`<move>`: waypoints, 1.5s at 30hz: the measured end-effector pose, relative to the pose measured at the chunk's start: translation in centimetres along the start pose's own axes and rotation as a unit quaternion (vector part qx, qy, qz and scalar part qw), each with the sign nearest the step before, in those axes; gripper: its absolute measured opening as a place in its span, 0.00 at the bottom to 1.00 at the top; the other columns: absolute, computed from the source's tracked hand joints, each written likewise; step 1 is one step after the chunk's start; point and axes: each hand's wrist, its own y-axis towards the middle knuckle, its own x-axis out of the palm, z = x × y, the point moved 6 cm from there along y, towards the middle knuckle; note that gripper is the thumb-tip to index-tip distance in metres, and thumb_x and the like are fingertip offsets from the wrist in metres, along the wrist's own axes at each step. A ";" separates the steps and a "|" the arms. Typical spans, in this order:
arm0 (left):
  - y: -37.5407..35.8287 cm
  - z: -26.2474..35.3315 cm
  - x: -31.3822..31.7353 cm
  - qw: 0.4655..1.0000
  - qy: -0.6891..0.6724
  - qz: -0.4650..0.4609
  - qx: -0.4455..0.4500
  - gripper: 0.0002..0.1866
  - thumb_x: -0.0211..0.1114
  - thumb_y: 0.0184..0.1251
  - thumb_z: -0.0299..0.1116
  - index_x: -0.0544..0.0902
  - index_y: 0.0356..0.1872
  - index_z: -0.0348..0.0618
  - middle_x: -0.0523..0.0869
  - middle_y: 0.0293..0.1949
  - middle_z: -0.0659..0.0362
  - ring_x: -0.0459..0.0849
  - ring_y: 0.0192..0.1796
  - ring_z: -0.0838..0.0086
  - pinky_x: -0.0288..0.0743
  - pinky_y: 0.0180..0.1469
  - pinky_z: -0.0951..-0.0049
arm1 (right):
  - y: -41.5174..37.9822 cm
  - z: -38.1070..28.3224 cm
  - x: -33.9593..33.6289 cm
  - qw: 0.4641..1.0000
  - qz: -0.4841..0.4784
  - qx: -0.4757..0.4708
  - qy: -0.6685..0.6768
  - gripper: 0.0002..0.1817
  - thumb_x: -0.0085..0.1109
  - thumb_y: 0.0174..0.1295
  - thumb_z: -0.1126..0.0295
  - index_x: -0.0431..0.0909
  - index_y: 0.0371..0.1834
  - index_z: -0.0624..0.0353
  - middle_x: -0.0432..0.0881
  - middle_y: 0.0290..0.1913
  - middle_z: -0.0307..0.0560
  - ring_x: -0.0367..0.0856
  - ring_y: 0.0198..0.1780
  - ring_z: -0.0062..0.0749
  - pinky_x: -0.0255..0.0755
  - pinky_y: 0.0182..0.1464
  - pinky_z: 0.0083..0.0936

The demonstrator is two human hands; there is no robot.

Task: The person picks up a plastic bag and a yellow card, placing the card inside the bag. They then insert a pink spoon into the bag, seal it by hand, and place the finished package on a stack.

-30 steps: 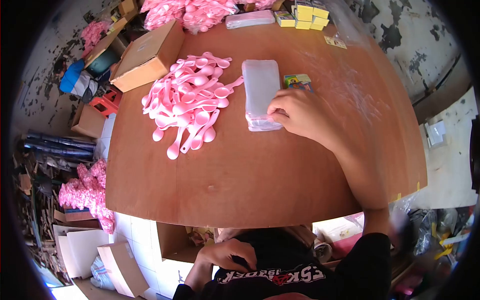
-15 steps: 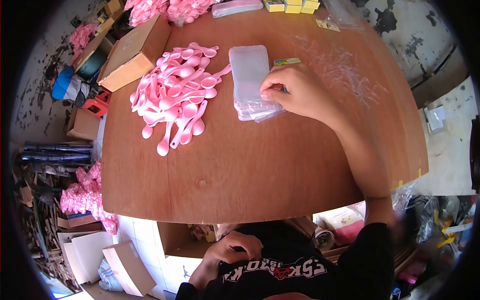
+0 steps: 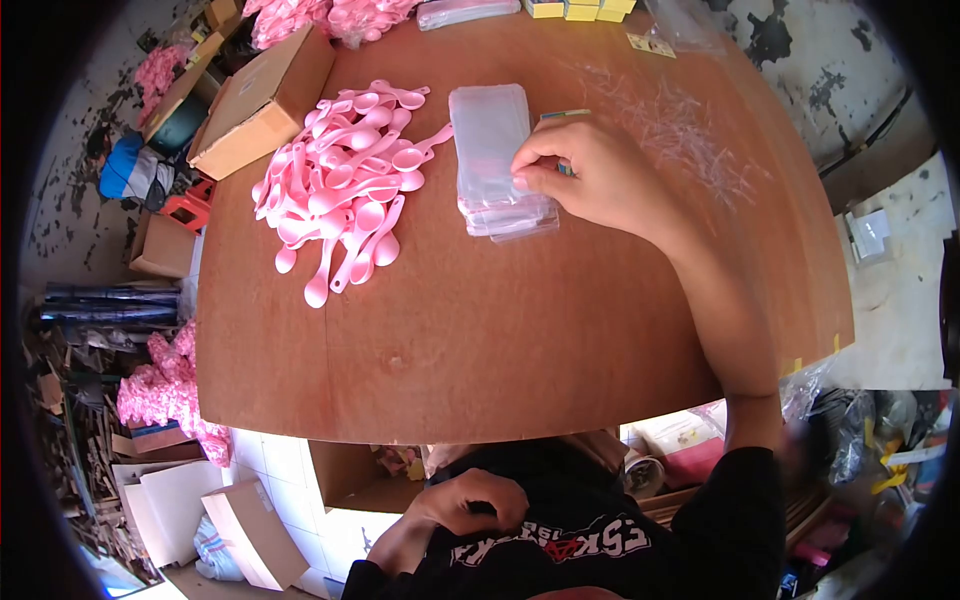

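My right hand (image 3: 590, 175) rests on the right edge of a stack of clear plastic bags (image 3: 490, 150) on the brown wooden table (image 3: 500, 330), thumb and fingers pinching at the topmost bag. A small colourful card (image 3: 566, 115) lies mostly hidden under that hand. Left of the stack sits a heap of pink plastic spoons (image 3: 345, 185). My left hand (image 3: 470, 500) is below the table edge, curled against my black shirt, holding nothing that I can see.
A cardboard box (image 3: 255, 100) sits at the table's far left. More pink spoons (image 3: 320, 15), another bag bundle (image 3: 468, 12) and yellow boxes (image 3: 580, 8) line the far edge. Thin plastic strips (image 3: 670, 130) litter the right. Boxes and clutter cover the floor on the left.
My right hand has slid from the near right corner of the bag stack up to its right edge and pinched the top bag. The view has tilted slightly downward.
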 end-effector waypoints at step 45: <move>3.6 14.7 -2.1 0.935 0.345 -0.056 0.066 0.11 0.74 0.58 0.27 0.88 0.43 0.39 0.90 0.36 0.56 0.89 0.36 0.64 0.83 0.39 0.64 | 0.1 1.2 0.5 0.994 0.021 0.077 0.070 0.06 0.61 0.62 0.71 0.83 0.34 0.62 0.84 0.33 0.48 0.82 0.30 0.34 0.73 0.34 0.29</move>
